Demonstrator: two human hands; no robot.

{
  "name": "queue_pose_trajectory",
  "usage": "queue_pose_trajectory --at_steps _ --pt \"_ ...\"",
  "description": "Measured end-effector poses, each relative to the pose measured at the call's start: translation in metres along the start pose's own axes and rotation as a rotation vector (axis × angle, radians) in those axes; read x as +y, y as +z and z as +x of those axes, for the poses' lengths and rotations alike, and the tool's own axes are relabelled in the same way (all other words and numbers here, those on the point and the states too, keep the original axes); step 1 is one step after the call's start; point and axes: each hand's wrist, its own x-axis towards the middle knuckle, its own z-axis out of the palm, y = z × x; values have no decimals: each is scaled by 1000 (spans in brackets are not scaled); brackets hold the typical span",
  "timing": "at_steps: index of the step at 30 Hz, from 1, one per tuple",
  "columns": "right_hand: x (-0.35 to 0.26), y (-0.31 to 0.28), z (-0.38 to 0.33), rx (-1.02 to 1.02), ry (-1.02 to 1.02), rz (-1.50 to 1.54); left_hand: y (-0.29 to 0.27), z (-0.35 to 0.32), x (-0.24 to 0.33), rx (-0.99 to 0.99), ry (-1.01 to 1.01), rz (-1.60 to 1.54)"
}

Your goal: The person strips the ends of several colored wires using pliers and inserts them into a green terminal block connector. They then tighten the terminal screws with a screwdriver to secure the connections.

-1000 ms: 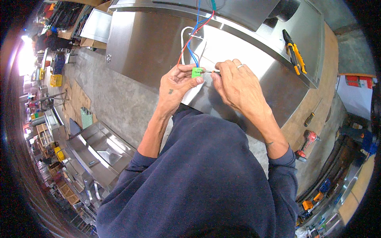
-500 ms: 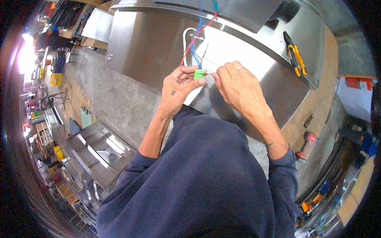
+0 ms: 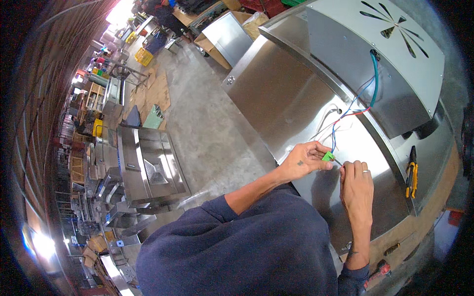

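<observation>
Fingers of both hands still pinch the green connector point(image 3: 328, 156) — view swung left.

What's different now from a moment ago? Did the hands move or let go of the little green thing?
Mostly the view turned: the head swung, so the hands now sit lower right. The left hand still pinches the green connector, and the right hand still works a thin tool at it. Nothing was let go. The coloured wires and the yellow-handled pliers on the steel cabinet stayed put.
</observation>
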Motion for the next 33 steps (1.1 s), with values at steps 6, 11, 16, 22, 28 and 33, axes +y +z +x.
queue_pose_trajectory --at_steps 6,11,16,22,28,33 --pt "3 -5 -6 14 -37 30 7 -2 20 -8 -14 84" --pt "3 -4 -8 -73 189 304 5 -2 11 4 -8 62" --pt "12 0 -9 86 -49 18 12 -2 13 22 -32 102" --pt "9 3 -13 19 -83 -1 13 -3 13 12 -53 97" --pt "5 7 -12 -176 202 250 12 -4 8 30 -75 92" --pt "19 -8 -21 -266 508 682 18 -8 12 109 -76 87"
